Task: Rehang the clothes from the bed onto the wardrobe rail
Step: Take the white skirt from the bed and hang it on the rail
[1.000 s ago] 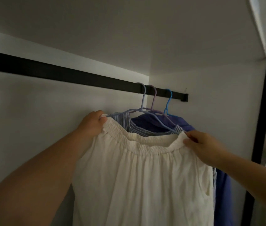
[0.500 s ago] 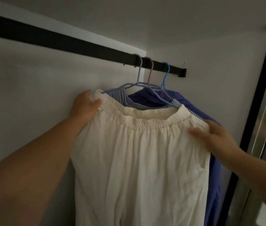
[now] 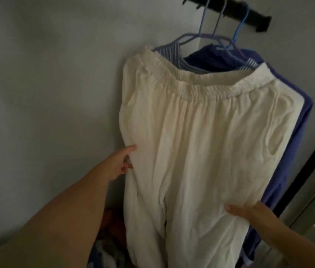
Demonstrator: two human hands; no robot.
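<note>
- A pair of cream trousers (image 3: pixel 201 136) hangs at the front of the clothes, with its stretchy waistband at the top.
- The black rail (image 3: pixel 249 18) is at the top right, and only its right end shows.
- Three hangers hook over the rail: a pale blue hanger (image 3: pixel 203 22), a purple hanger (image 3: pixel 219 20) and a bright blue hanger (image 3: pixel 239 26).
- A striped shirt (image 3: pixel 169 53) peeks out just behind the waistband.
- A dark blue top (image 3: pixel 208 57) hangs behind the striped shirt.
- A lighter blue garment (image 3: pixel 295 136) hangs farthest back and runs down the right side of the trousers.
- The left hand (image 3: pixel 121 163) is at the left edge of the trousers, about halfway down. Its fingers are loose and partly spread, and one fingertip touches the cloth. It grips nothing.
- The right hand (image 3: pixel 247 211) is lower, at the right edge of the trousers. The thumb lies flat on the front of the cloth. The other fingers are hidden behind it, so I cannot tell if it pinches the cloth.
- More cloth (image 3: pixel 110 238) lies in the dark at the bottom, near the left arm. It is too blurry to tell what it is.
- The white wall (image 3: pixel 46 84) of the wardrobe fills the left side.
</note>
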